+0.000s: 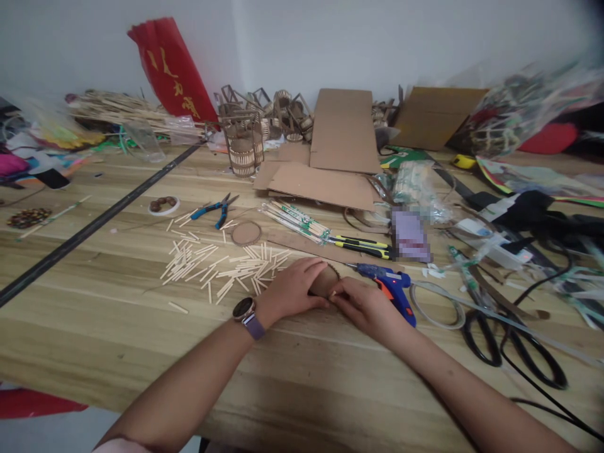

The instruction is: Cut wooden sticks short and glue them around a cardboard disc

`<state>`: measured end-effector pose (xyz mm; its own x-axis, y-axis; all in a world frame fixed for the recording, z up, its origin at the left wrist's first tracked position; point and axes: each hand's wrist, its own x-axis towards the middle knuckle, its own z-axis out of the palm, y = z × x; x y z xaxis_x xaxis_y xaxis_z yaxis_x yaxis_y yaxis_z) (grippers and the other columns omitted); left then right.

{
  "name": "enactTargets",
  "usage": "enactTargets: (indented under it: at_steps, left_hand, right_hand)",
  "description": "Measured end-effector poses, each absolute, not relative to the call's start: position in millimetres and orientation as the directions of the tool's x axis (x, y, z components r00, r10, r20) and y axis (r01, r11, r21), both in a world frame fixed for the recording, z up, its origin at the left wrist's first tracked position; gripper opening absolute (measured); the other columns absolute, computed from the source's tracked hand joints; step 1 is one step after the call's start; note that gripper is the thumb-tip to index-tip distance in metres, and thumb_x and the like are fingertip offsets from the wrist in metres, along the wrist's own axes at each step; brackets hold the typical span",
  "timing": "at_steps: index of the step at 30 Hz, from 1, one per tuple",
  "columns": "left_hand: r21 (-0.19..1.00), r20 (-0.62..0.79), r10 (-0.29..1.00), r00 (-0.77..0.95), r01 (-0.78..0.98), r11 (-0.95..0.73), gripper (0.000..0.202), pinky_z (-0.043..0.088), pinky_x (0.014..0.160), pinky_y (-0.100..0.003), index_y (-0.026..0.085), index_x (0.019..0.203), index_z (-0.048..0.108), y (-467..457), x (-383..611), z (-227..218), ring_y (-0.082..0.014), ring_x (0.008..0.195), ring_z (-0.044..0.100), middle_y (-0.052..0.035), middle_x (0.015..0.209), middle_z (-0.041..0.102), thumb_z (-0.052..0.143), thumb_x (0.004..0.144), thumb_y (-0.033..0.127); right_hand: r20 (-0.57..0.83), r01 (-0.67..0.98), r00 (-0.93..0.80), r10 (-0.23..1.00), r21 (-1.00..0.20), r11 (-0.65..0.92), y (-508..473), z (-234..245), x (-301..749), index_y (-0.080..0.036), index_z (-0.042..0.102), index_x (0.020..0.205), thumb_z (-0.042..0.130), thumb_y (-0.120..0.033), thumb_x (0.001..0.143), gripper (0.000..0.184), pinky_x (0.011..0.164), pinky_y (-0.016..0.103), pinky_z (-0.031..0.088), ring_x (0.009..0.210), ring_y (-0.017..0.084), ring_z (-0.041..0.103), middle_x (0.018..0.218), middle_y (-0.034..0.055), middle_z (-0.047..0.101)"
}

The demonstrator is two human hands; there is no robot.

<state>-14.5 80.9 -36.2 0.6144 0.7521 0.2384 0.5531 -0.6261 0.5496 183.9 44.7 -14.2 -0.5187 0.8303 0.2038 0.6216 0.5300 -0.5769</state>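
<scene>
A round brown cardboard disc (324, 281) lies between my two hands, its far edge dark and ridged. My left hand (297, 286) curls around the disc's left side, with a watch on its wrist. On the right, my right hand (361, 302) has thumb and forefinger pinched at the disc's edge. A tiny pale tip shows at those fingertips, too small to name. Short wooden sticks (250, 267) are strewn just left of my left hand. A blue glue gun (394, 286) rests beside my right hand. Another cardboard disc (246, 233) lies behind the sticks.
Blue-handled pliers (216, 211), yellow-black utility knives (361, 245) and packaged sticks (297, 220) lie farther back. Cardboard sheets (325, 182) and small stick-walled baskets (243, 154) stand behind. Black-handled scissors (512, 346) and cables are at right. A dark strip (104, 214) crosses the table at left.
</scene>
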Motion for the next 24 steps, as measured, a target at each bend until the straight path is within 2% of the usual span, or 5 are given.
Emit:
enactTargets:
  at_steps: [9, 15, 21, 24]
  left_hand:
    - [0.565, 0.239, 0.756, 0.610, 0.545, -0.619, 0.073, 0.038, 0.107, -0.049, 0.019, 0.129, 0.047, 81.2, -13.6, -35.8, -0.0307, 0.127, 0.046, -0.0149, 0.136, 0.052, 0.080, 0.067, 0.038]
    - [0.562, 0.224, 0.758, 0.613, 0.554, -0.614, 0.078, 0.037, 0.108, -0.048, 0.018, 0.130, 0.047, 81.9, -14.6, -36.5, -0.0306, 0.128, 0.046, -0.0163, 0.137, 0.050, 0.082, 0.064, 0.041]
    - [0.583, 0.209, 0.766, 0.608, 0.551, -0.597, 0.080, 0.037, 0.108, -0.048, 0.016, 0.131, 0.046, 81.7, -14.7, -35.2, -0.0309, 0.129, 0.045, -0.0179, 0.137, 0.050, 0.081, 0.064, 0.044]
    - [0.591, 0.212, 0.764, 0.610, 0.542, -0.597, 0.080, 0.037, 0.108, -0.048, 0.014, 0.130, 0.047, 81.4, -15.0, -33.8, -0.0311, 0.129, 0.044, -0.0186, 0.137, 0.050, 0.081, 0.064, 0.043]
  right_hand:
    - [0.233, 0.634, -0.495, 0.837, -0.562, 0.531, 42.8, -19.1, 182.0, -0.022, 0.057, 0.079, 0.046, -0.020, 0.088, 0.014, 0.060, 0.027, 0.047, 0.069, 0.018, 0.062, 0.074, 0.0044, 0.066]
    - [0.211, 0.644, -0.531, 0.821, -0.529, 0.553, 45.1, -16.8, 184.7, -0.021, 0.059, 0.081, 0.047, -0.019, 0.087, 0.014, 0.063, 0.028, 0.048, 0.072, 0.018, 0.063, 0.077, 0.0048, 0.066]
    - [0.243, 0.678, -0.593, 0.767, -0.363, 0.639, 45.9, -10.1, 189.7, -0.019, 0.061, 0.103, 0.046, -0.021, 0.091, 0.019, 0.070, 0.031, 0.049, 0.083, 0.022, 0.063, 0.089, 0.0093, 0.066]
    - [0.261, 0.681, -0.643, 0.720, -0.237, 0.693, 45.8, -8.8, 189.8, -0.018, 0.063, 0.097, 0.044, -0.022, 0.094, 0.020, 0.070, 0.031, 0.048, 0.082, 0.022, 0.062, 0.085, 0.0099, 0.066]
